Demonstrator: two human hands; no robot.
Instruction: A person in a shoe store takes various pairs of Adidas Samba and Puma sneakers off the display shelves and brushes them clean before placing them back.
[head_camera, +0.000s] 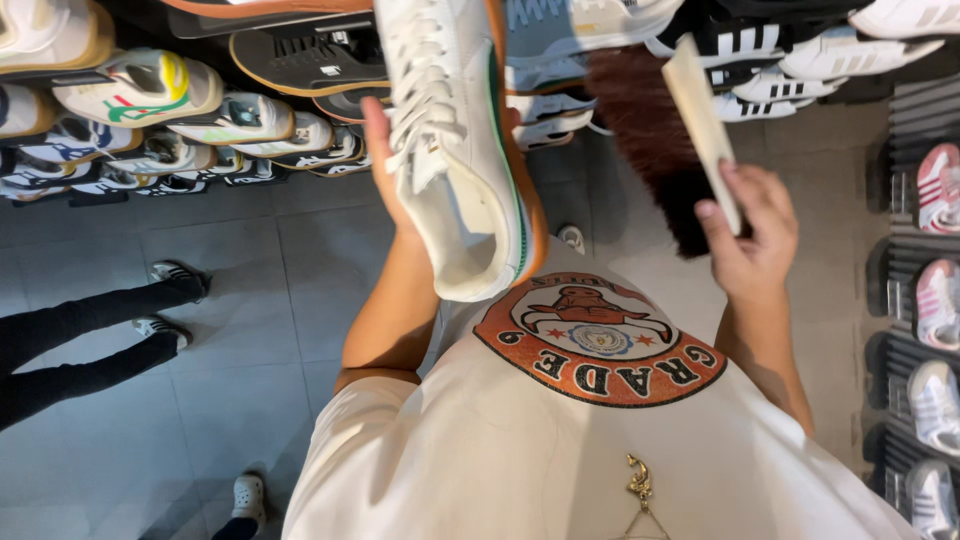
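Observation:
My left hand (385, 165) grips a white lace-up sneaker (455, 150) with a green stripe and an orange-brown sole, held upright in front of my chest, its heel down. My right hand (750, 235) holds a brush with a pale wooden back (700, 120) and dark brown bristles (650, 130). The bristles face the sneaker and sit just right of its sole; whether they touch is unclear. My white T-shirt (560, 440) with a round orange print fills the lower middle.
Rows of sneakers line a shelf (170, 120) at top left and continue across the top. More pink and white shoes (935, 300) stand on racks at the right edge. Another person's dark-trousered legs (90, 340) cross the grey tiled floor at left.

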